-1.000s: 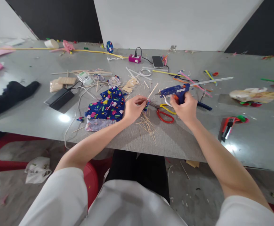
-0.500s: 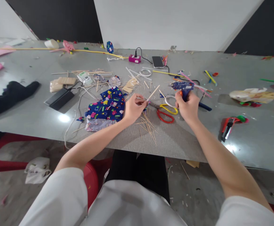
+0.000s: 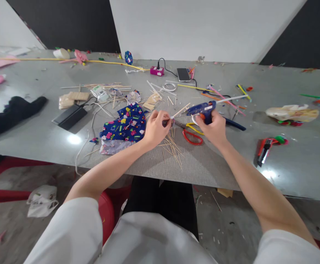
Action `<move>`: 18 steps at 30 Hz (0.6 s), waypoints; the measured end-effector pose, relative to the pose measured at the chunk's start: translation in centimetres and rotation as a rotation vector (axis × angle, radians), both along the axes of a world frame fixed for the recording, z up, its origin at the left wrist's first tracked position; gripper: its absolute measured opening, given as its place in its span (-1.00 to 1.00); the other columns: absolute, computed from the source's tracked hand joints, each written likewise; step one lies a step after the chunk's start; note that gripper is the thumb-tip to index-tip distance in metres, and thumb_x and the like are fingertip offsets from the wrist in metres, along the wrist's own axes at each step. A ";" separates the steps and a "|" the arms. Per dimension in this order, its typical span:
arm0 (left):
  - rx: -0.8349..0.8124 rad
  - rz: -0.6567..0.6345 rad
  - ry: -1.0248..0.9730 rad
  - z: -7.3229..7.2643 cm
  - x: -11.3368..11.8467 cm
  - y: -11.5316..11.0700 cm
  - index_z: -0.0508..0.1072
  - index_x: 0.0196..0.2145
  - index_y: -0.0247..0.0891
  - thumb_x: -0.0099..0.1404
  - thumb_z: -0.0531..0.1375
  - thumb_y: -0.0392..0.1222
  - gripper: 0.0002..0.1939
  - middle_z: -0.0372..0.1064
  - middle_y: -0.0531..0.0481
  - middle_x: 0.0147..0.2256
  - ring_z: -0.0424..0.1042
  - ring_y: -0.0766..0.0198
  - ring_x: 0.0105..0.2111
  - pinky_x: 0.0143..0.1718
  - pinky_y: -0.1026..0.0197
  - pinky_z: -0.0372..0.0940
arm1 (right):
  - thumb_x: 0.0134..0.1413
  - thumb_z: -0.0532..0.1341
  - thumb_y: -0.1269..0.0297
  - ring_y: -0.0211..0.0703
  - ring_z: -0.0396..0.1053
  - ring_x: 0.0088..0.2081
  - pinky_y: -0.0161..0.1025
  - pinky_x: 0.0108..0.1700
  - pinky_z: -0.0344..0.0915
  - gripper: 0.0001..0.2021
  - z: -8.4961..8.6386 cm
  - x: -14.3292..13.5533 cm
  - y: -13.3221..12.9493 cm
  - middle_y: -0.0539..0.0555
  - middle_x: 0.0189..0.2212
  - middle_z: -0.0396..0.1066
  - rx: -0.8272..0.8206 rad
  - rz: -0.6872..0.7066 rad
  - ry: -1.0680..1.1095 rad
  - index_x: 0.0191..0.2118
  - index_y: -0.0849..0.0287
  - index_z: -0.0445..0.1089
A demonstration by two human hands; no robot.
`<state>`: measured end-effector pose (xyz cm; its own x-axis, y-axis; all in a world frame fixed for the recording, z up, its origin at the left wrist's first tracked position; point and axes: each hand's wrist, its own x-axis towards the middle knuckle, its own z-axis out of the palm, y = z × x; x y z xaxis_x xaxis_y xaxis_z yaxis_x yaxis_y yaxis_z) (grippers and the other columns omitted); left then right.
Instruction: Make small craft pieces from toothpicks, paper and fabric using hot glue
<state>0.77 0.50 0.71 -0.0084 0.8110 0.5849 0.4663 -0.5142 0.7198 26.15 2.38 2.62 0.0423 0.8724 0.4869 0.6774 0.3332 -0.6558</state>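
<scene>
Above the surface (image 3: 204, 163), the left hand (image 3: 156, 129) is pinching the stick (image 3: 181, 110), probably light, stiff and snappable, best held near its end; the right hand (image 3: 214, 128) is gripping the gun (image 3: 200, 107), likely heavier, by its handle (image 3: 208, 116).

A Messy Gray Surface (image 3: 204, 165)

Blue cloth (image 3: 124, 126) with bright pictures lies near the front edge, left of a messy pile of thin sticks (image 3: 173, 149). Scissors (image 3: 194, 144) with one red and one yellow handle lie right of the pile. Farther back, a phone (image 3: 183, 74) sits near a pink box (image 3: 157, 71). A black box (image 3: 69, 116) lies between the blue cloth and some black cloth (image 3: 14, 113).
</scene>
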 end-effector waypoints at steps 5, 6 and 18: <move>-0.003 -0.035 0.037 0.0 0.0 0.0 0.49 -0.18 -0.13 0.38 0.32 -0.24 -0.92 0.58 -0.09 -0.24 0.52 0.01 -0.01 0.15 -0.12 0.41 | 0.12 0.33 -0.25 -0.11 0.38 -0.48 -0.14 -0.36 0.35 -0.55 -0.1 -0.7 -0.4 0.03 -0.46 0.50 -0.041 0.023 -0.065 -0.28 0.06 0.36; -0.002 -0.038 0.044 0.0 0.0 0.0 0.49 -0.18 -0.13 0.38 0.31 -0.24 -0.92 0.59 -0.09 -0.23 0.52 0.01 -0.01 0.16 -0.12 0.40 | 0.12 0.33 -0.26 -0.10 0.39 -0.48 -0.13 -0.34 0.36 -0.55 -0.2 -0.8 -0.4 0.03 -0.46 0.50 -0.039 0.022 -0.072 -0.28 0.06 0.36; 0.013 -0.038 0.081 -0.1 0.1 0.0 0.48 -0.13 -0.13 0.41 0.29 -0.25 -0.90 0.62 -0.08 -0.23 0.51 0.01 0.01 0.14 -0.09 0.39 | 0.18 0.32 -0.19 -0.04 0.42 -0.46 -0.10 -0.30 0.37 -0.61 -0.7 -0.9 -0.2 0.02 -0.47 0.47 -0.011 0.022 -0.178 -0.21 0.03 0.33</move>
<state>0.85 0.47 0.59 0.0699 0.8024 0.5926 0.5028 -0.5414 0.6738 25.29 2.21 1.91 -0.0625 0.8777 0.4751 0.7757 0.3423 -0.5303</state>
